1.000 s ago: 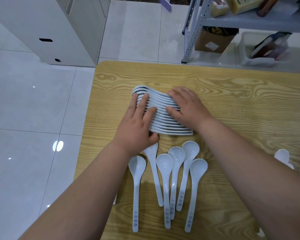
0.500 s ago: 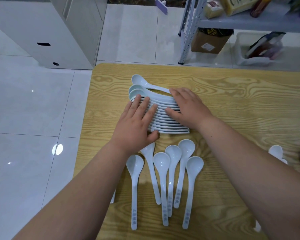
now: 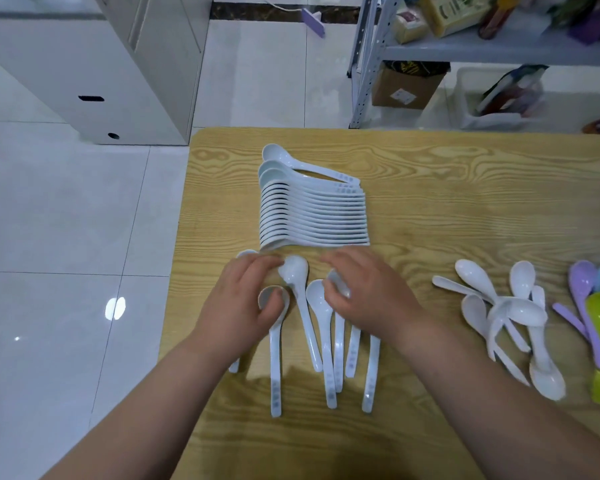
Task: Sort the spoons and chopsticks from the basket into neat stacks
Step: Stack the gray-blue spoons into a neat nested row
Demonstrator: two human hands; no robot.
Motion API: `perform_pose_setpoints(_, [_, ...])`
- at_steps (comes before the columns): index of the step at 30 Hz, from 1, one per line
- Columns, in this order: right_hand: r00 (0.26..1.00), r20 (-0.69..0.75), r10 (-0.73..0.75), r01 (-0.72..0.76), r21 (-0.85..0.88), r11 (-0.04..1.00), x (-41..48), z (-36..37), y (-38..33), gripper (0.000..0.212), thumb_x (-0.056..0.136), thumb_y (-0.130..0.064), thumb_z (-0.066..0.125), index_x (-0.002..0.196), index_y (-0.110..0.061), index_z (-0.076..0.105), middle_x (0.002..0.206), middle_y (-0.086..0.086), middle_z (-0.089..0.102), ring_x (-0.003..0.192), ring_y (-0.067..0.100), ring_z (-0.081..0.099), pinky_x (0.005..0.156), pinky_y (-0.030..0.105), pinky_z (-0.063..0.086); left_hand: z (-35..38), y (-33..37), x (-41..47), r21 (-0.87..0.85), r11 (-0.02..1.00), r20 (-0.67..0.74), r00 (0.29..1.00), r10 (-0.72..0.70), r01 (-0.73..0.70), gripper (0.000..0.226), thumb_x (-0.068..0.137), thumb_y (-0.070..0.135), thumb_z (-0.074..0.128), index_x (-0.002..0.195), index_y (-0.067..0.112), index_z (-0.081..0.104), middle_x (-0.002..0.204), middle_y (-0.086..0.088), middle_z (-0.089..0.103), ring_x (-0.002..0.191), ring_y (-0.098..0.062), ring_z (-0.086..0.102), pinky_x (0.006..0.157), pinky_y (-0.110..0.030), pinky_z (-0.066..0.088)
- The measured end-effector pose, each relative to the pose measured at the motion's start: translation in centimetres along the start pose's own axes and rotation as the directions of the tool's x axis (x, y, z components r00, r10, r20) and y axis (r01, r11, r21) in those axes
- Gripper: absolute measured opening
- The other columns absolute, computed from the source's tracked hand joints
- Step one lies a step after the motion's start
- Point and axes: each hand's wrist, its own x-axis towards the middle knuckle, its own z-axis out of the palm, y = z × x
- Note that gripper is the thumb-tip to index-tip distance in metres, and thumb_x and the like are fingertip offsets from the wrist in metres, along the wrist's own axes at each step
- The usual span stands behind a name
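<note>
Wooden table [image 3: 465,188] holds nested spoon stack [image 3: 312,213], white pile [image 3: 506,313] right; left hand [image 3: 243,306], right hand [image 3: 368,296] loosely curled over loose pale-blue spoons [image 3: 302,306], grip unclear.

Bare table [image 3: 465,209] right of spoon stack [image 3: 312,216] — white spoon pile [image 3: 510,313] beyond

Our left hand [image 3: 241,308] and right hand [image 3: 364,292] have left the nested spoon stack [image 3: 314,213] and now rest on the loose spoons [image 3: 298,292] nearer the surface's front edge.
</note>
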Motion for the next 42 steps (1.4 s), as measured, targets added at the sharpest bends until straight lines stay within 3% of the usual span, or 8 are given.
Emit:
perform_pose_setpoints(7, [0.964,0.204,0.173,-0.187,0.05,0.981,-6.9,3.1,-5.9,0.034,0.094,-0.026,0.061,0.127,-0.017,0.064,0.122,0.0,0.063,0.115,0.02,0.057,0.086,0.033,0.051,-0.4,-1.5,-6.3,-0.121,0.958,0.095,0.963,-0.25,0.261,0.035,0.088,0.017,0.066,0.122,0.022,0.059,0.105,0.012,0.057,0.096,-0.004,0.057,0.08,-0.034,0.054])
perform_pose_setpoints(16, [0.848,0.383,0.367,-0.381,-0.04,0.924,-7.7,9.3,-10.2,0.059,0.097,-0.04,0.055,0.151,-0.031,0.031,0.141,0.006,0.046,0.117,0.027,0.054,0.081,0.038,0.049,1.0,-3.6,-4.2,0.112,0.849,0.242,0.814,-0.527,0.516,0.025,0.086,0.028,0.066,0.095,0.016,0.046,0.075,0.005,0.053,0.078,-0.026,0.062,0.056,-0.031,0.037])
perform_pose_setpoints(21, [0.791,0.32,0.522,-0.57,0.075,0.818,-7.9,10.2,-11.1,0.055,0.091,-0.015,0.051,0.142,-0.033,0.039,0.134,0.002,0.048,0.106,0.021,0.056,0.076,0.032,0.043,0.3,-3.8,-5.7,0.119,0.845,0.329,0.782,-0.529,0.522,0.018,0.082,0.031,0.067,0.077,0.024,0.051,0.075,0.005,0.059,0.065,-0.011,0.056,0.049,-0.026,0.034])
perform_pose_setpoints(29, [0.798,0.208,0.566,-0.556,0.619,0.555,-11.0,6.8,-14.9,0.039,0.092,-0.026,0.056,0.116,-0.057,0.054,0.093,-0.019,0.063,0.081,0.012,0.067,0.075,0.036,0.06,-2.6,0.1,-12.8,-0.449,0.594,0.454,0.743,-0.492,0.668,0.011,0.08,0.012,0.067,0.084,0.006,0.059,0.073,-0.014,0.071,0.059,-0.021,0.071,0.055,-0.029,0.057])
perform_pose_setpoints(34, [0.779,0.234,0.581,-0.555,0.688,0.467,-10.7,5.6,-17.5,0.039,0.092,-0.022,0.056,0.108,-0.058,0.059,0.102,-0.018,0.068,0.077,0.002,0.068,0.063,0.015,0.051,-4.0,2.8,-13.8,-0.382,0.755,0.426,0.827,-0.367,0.533,0.016,0.082,0.025,0.07,0.088,0.015,0.059,0.069,-0.001,0.073,0.06,-0.017,0.071,0.058,-0.029,0.057])
perform_pose_setpoints(38, [0.738,0.296,0.606,-0.589,0.721,0.365,-10.0,4.9,-17.8,0.023,0.089,-0.038,0.07,0.109,-0.048,0.064,0.098,-0.009,0.071,0.082,0.01,0.071,0.073,0.029,0.058,-4.7,2.4,-12.9,-0.207,0.929,0.351,0.91,-0.221,0.305,0.024,0.076,0.032,0.076,0.084,0.025,0.054,0.07,0.006,0.061,0.061,-0.008,0.054,0.059,-0.029,0.045])
perform_pose_setpoints(40, [0.728,0.321,0.606,-0.581,0.757,0.298,-9.6,4.6,-17.5,0.024,0.088,-0.032,0.072,0.109,-0.042,0.067,0.098,-0.005,0.073,0.078,0.014,0.072,0.069,0.03,0.059,-5.2,1.6,-12.4,-0.235,0.917,0.393,0.894,-0.213,0.322,0.031,0.073,0.038,0.081,0.086,0.025,0.056,0.073,0.009,0.06,0.063,-0.005,0.053,0.06,-0.026,0.044])
perform_pose_setpoints(42, [0.722,0.324,0.611,-0.567,0.783,0.255,-9.4,4.4,-17.3,0.022,0.091,-0.024,0.071,0.106,-0.039,0.07,0.095,-0.003,0.074,0.07,0.009,0.069,0.064,0.024,0.056,-5.8,1.0,-11.5,-0.447,0.726,0.384,0.845,-0.372,0.523,0.043,0.072,0.046,0.081,0.097,0.02,0.058,0.089,0.004,0.066,0.074,-0.007,0.064,0.062,-0.024,0.05])
